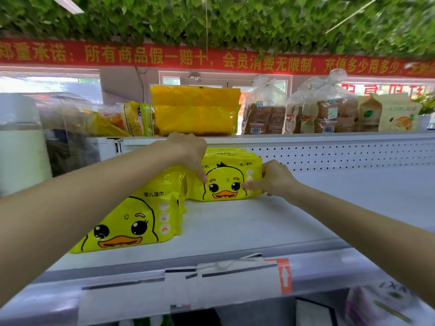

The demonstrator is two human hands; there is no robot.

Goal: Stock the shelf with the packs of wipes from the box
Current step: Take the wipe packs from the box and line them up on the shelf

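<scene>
Your two hands hold one yellow duck-face wipes pack (226,182) between them, standing upright on the white shelf (259,222). Your left hand (188,149) curls over the pack's top left corner, fingers bent down its front. Your right hand (274,177) clamps the pack's right edge, thumb on the front. A second duck pack (131,222) sits under your left forearm, nearer you, just beside the held one. Above your left hand lie yellow bags (195,109).

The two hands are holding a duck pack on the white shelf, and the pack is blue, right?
No, the pack is yellow, not blue; the head view shows it. The rest holds: the left hand and right hand hold it on the white shelf.
</scene>
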